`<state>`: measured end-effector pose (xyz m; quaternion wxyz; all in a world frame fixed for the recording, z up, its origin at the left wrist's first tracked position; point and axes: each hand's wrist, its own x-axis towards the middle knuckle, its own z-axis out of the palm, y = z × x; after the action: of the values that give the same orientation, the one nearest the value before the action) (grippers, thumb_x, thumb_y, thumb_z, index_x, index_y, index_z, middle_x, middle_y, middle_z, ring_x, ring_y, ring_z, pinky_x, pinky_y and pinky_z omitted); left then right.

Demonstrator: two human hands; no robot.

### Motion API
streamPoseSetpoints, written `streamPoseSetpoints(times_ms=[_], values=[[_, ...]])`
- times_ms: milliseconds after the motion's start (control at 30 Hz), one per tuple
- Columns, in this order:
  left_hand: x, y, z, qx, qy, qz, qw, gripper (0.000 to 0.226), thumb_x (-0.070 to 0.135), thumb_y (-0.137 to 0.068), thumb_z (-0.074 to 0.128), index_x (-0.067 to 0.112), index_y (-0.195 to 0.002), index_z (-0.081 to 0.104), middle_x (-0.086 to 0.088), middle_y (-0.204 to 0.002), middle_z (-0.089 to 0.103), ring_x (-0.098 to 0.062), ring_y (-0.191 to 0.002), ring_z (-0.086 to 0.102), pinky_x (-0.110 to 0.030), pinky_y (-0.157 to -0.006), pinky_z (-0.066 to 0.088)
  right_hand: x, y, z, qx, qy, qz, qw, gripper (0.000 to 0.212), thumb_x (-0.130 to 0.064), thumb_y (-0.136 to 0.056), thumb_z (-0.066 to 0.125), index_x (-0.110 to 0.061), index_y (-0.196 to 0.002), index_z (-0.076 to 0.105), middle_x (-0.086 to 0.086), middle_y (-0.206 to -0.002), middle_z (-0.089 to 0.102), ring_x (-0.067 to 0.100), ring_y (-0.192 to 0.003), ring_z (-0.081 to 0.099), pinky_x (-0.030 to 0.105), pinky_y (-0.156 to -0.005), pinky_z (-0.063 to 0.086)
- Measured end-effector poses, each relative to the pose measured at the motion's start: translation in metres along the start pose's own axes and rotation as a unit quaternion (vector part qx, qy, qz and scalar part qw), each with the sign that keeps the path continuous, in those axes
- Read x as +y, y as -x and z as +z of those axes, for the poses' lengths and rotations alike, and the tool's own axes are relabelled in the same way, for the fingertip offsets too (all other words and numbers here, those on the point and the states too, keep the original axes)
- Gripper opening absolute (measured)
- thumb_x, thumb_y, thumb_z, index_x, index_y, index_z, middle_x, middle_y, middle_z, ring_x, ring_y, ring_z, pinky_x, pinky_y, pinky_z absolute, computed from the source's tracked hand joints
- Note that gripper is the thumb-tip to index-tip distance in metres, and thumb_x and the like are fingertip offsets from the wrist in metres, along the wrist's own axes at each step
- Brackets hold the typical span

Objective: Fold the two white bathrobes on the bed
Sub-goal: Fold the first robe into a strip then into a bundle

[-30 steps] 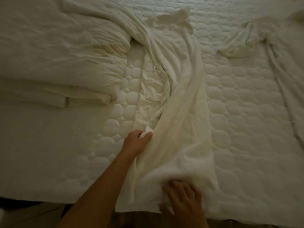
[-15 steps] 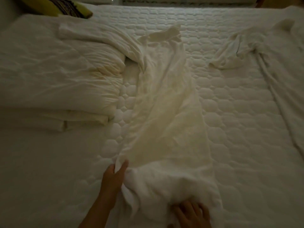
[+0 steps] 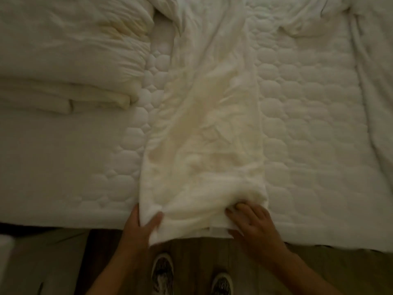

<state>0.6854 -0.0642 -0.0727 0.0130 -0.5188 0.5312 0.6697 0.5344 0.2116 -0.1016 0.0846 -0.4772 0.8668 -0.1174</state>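
Bathrobe (image 3: 204,135) lies as a long, narrow strip on the mattress (image 3: 308,145), its hem overhanging the 6 o'clock edge. Left hand (image 3: 141,227) pinches the hem's 7 o'clock corner between thumb and fingers; right hand (image 3: 254,225) presses the 5 o'clock corner with spread, nearly straight fingers. Farther off, folded bedding (image 3: 74,50) sits at 10 o'clock and a second robe (image 3: 372,86) trails along 2 o'clock.

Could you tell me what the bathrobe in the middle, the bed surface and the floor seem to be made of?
The bathrobe looks like soft, matte cotton, perhaps terry: it creases and bunches limply. The bed surface is quilted padded fabric, stitched into puffy rounded cells. The floor looks like wood or laminate, showing plank seams.
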Motion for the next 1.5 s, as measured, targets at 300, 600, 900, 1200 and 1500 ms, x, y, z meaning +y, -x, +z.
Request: streamPoseSetpoints(times_ms=[300,600,900,1200,1500], values=[[-0.018,0.019,-0.022,0.014,-0.147,0.017,0.989,0.04,0.02,-0.09,0.073,0.012,-0.129,0.064,0.004,-0.106,0.069,-0.014,-0.093,0.066,-0.025,-0.069,0.055,0.014,0.059,-0.04,-0.035,-0.094,0.05,0.994,0.019,-0.029,-0.093,0.057,-0.023,-0.105,0.071,-0.01,-0.102,0.066,0.008,-0.091,0.058,0.02,-0.081,0.048],[-0.01,0.003,-0.009,0.087,-0.182,-0.02,0.979,0.019,0.043,-0.093,0.066,0.024,-0.089,0.067,0.001,-0.086,0.069,-0.025,-0.088,0.066,-0.037,-0.08,0.054,-0.01,0.037,-0.041,-0.082,-0.076,0.115,0.987,0.022,-0.046,-0.086,0.051,-0.033,-0.078,0.066,-0.015,-0.077,0.064,0.006,-0.07,0.058,0.028,-0.064,0.056],[0.028,-0.01,0.009,0.116,-0.505,0.131,0.845,0.08,0.028,-0.081,0.072,0.03,-0.151,0.033,-0.01,-0.141,0.041,-0.032,-0.12,0.05,-0.045,-0.094,0.051,-0.015,-0.023,-0.047,-0.119,-0.012,0.129,0.984,0.064,-0.076,-0.093,0.026,-0.028,-0.094,0.069,0.001,-0.104,0.066,0.021,-0.091,0.065,0.039,-0.082,0.057],[0.149,-0.123,0.093,0.126,-0.44,0.243,0.855,0.063,0.051,-0.096,0.039,0.027,-0.154,0.034,-0.009,-0.156,0.036,-0.03,-0.139,0.039,-0.043,-0.11,0.038,0.012,-0.158,-0.028,0.008,0.015,0.152,0.988,0.078,-0.061,-0.091,0.045,-0.03,-0.16,0.024,0.015,-0.167,0.017,0.032,-0.152,0.018,0.055,-0.12,0.016],[0.337,-0.312,0.142,0.074,-0.333,0.219,0.914,0.047,0.043,-0.096,0.059,0.014,-0.133,0.056,-0.007,-0.122,0.068,-0.025,-0.113,0.063,-0.032,-0.093,0.046,0.115,-0.333,-0.028,0.059,0.044,0.187,0.98,0.074,-0.07,-0.094,0.029,-0.029,-0.155,0.038,0.014,-0.164,0.028,0.032,-0.15,0.026,0.058,-0.118,0.019]])
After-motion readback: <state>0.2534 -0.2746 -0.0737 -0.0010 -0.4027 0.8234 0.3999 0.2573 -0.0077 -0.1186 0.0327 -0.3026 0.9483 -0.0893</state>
